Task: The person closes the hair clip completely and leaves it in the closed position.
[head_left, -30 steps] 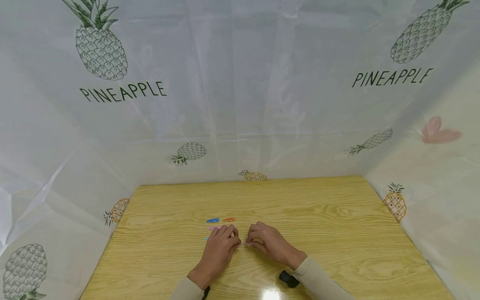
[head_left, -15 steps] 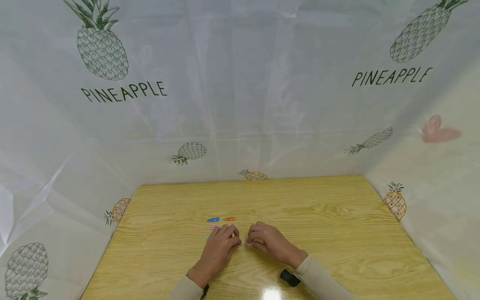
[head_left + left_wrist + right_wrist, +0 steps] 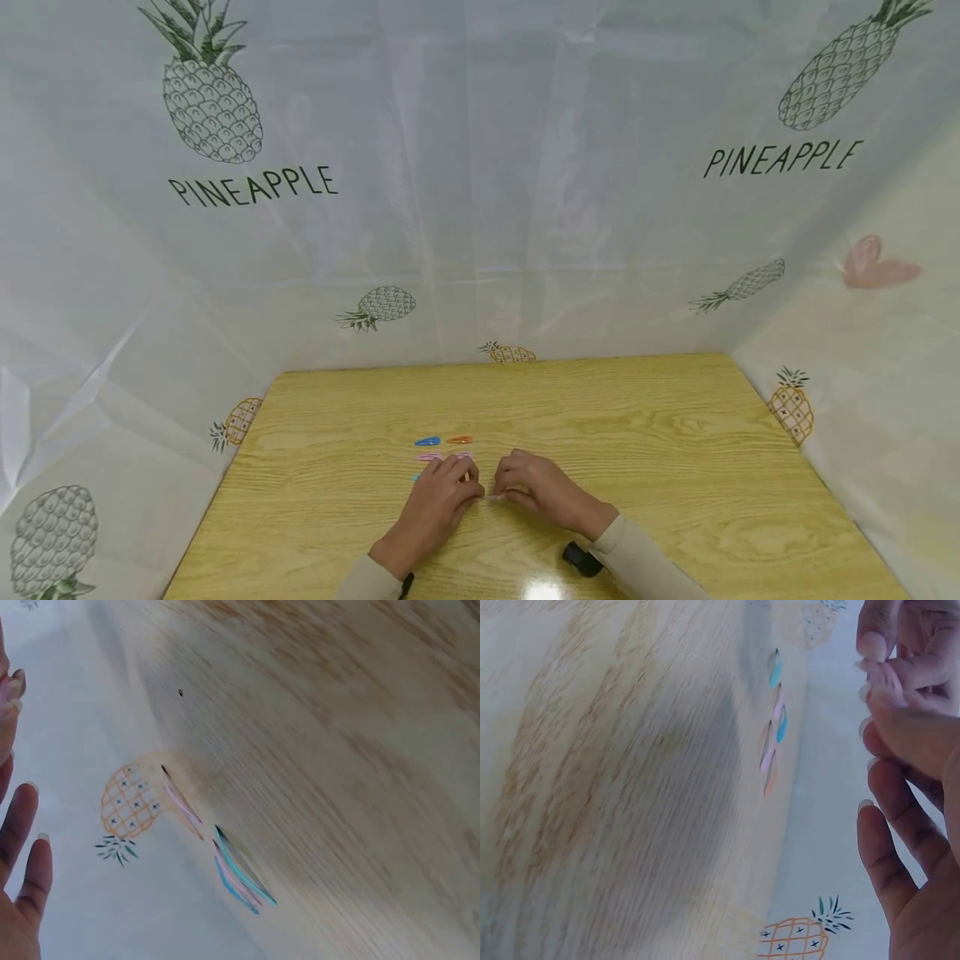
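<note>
Both hands meet over the wooden table, joined by a small pale pink hair clip. Thumb and fingertips of my left hand pinch one end of it. The other end is pinched by my right hand, its remaining fingers spread loosely in the right wrist view. Fingertips cover much of the clip. Beyond the left hand lie a blue hair clip, an orange hair clip and a pink hair clip. A teal hair clip shows in the left wrist view, partly hidden by the left hand from the head.
A white curtain printed with pineapples stands around the table's back and sides. Near the right sleeve is a black device at the wrist.
Both hands have come slightly nearer the body, still pinching the pink hair clip between them. The clips on the table have stayed put.
</note>
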`<state>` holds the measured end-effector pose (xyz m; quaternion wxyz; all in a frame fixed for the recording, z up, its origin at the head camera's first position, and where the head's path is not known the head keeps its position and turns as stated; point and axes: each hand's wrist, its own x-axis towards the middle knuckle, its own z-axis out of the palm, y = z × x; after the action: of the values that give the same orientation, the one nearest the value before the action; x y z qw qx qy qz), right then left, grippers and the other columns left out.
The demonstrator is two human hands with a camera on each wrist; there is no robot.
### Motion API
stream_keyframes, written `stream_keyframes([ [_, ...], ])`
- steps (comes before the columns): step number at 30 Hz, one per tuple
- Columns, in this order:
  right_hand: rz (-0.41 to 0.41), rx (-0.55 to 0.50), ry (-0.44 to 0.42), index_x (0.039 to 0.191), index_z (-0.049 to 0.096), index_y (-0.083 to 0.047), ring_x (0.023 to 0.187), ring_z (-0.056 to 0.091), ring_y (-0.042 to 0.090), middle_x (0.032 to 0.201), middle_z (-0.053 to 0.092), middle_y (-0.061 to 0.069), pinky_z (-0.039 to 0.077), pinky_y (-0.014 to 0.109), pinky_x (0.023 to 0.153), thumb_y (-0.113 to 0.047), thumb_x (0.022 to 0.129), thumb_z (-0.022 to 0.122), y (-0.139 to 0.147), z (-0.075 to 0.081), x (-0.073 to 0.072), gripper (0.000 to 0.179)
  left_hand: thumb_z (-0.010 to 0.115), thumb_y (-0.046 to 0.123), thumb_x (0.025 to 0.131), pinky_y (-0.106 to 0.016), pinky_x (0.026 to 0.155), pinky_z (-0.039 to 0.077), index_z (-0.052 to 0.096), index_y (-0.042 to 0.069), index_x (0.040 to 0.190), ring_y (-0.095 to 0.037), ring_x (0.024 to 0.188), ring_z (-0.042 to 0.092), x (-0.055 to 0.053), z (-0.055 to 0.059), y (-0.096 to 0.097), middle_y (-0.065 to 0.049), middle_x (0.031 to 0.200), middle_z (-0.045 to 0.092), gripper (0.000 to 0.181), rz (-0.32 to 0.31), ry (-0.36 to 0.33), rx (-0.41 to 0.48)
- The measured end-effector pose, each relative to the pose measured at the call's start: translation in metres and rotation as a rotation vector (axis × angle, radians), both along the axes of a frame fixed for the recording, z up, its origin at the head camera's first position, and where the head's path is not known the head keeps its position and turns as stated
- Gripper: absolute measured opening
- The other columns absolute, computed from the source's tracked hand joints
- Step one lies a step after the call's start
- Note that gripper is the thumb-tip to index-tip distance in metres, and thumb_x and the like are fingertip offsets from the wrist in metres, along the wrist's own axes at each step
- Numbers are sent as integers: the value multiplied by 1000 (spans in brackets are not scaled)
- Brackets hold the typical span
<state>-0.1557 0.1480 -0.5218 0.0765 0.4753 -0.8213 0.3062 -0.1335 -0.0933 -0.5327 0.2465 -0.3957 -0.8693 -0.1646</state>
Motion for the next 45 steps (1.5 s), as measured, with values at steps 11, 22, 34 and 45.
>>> stream_keyframes([
  [11,-56,-48,14,100,77,-19,98,64,6,104,64,-8,55,19,86,-7,86,88,-3,-6,4,22,87,12,86,-33,82,48,77,18,86,-10,94,56,5,5,-4,7,109,62,12,42,-346,53],
  [22,-56,-61,117,97,75,-18,93,62,5,102,62,-8,53,15,84,-7,82,93,-6,-4,4,26,77,4,96,-38,95,54,73,12,87,-11,105,57,5,9,-8,12,106,56,13,-57,-725,272],
  [34,-79,-59,154,97,74,-16,92,62,6,103,64,-7,53,14,83,-7,81,93,-8,-7,2,27,80,7,95,-34,91,53,74,12,95,-13,102,58,5,6,-9,10,106,57,8,-10,-672,265],
  [45,-163,-47,75,98,74,-17,92,63,10,102,67,-7,56,21,82,-10,85,90,-17,-11,2,22,96,19,77,-39,84,50,77,19,91,-10,89,53,3,0,-8,8,104,61,24,130,-187,87],
])
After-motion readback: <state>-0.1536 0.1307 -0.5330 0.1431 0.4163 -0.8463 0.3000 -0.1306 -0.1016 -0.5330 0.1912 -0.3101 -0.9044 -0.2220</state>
